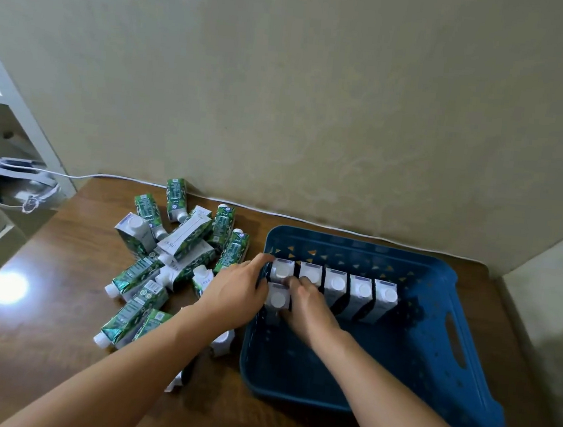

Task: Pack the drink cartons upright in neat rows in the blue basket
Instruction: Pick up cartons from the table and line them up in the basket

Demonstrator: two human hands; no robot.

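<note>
Together, both hands close on one white-topped drink carton (278,298) with a round white cap, standing upright in the near-left part of the blue perforated plastic basket (431,358). The left hand (236,290) reaches over the basket's left wall, fingers curled against the carton's left side; the right hand (306,301) grips its right side from inside the basket. Just behind it, a row of five upright cartons (335,284) runs along the far wall. Left of the basket, a heap of green-and-white cartons (172,258) lies scattered on the brown wooden table (40,310).
</note>
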